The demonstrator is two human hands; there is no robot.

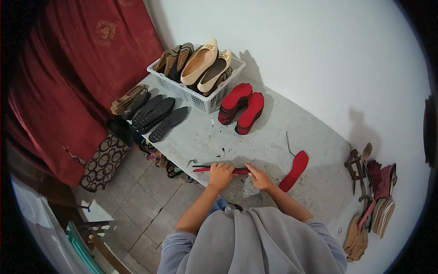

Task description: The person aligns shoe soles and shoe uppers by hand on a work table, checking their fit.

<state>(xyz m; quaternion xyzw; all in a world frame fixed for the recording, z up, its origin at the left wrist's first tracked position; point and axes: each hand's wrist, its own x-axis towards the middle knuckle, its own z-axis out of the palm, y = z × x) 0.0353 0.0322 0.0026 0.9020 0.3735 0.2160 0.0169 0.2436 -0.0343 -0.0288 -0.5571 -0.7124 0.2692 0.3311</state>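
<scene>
Near the table's front edge I hold a red insole (202,170) edge-on, with a black strip along its upper side. My left hand (221,176) is closed round its middle. The fingers of my right hand (259,177) press together at its right end; the fingertips are partly hidden. Right of my right hand lies another red insole (297,168), flat on the table, a thin black cord (289,144) trailing from its far end. Farther back stand two stacks of red insoles with black edges, a left stack (236,101) and a right stack (251,112).
A white plastic basket (207,104) of shoes, cream flats (200,63) on top, stands at the back. Black soles (157,113) lie left of it on the grey table (273,137). Sandals, tools and tan shoe pieces (356,239) sit at the right. Small black scraps dot the tabletop.
</scene>
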